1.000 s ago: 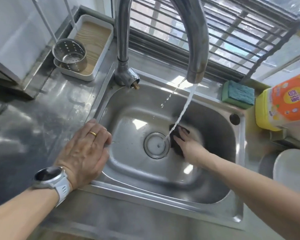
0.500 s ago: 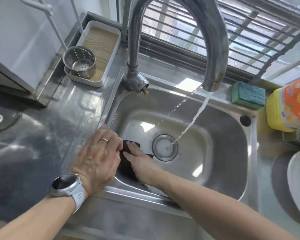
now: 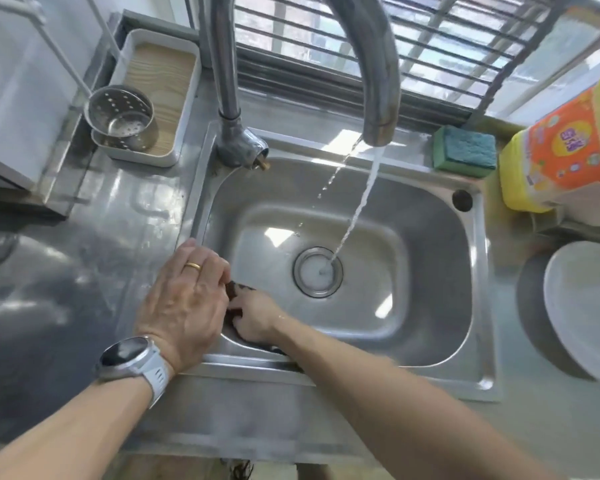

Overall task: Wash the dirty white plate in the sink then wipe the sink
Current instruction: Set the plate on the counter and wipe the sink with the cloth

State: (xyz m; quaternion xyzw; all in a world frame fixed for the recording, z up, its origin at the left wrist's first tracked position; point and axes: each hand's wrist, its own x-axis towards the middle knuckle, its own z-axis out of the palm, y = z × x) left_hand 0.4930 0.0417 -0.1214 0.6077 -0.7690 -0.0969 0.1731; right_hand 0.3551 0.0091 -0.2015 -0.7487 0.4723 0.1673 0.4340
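The steel sink [image 3: 430,258] fills the middle of the view, with water running from the tap [image 3: 378,81] onto the drain [image 3: 317,271]. My right hand [image 3: 255,318] presses a dark cloth [image 3: 238,291] against the sink's front-left inner wall; most of the cloth is hidden under the hand. My left hand [image 3: 184,303], with a ring and a wristwatch, rests flat on the sink's left rim, touching the right hand. The white plate [image 3: 582,306] lies on the counter to the right of the sink, outside it.
A green sponge [image 3: 465,150] sits on the back rim, beside a yellow-and-orange detergent bottle [image 3: 561,150]. A white tray [image 3: 160,95] with a perforated steel cup [image 3: 120,116] stands at the back left. Wet steel counter [image 3: 66,271] stretches to the left.
My right hand dragged the dark cloth from beside the drain to the front-left wall of the sink. The left hand stayed on the rim. Water kept running.
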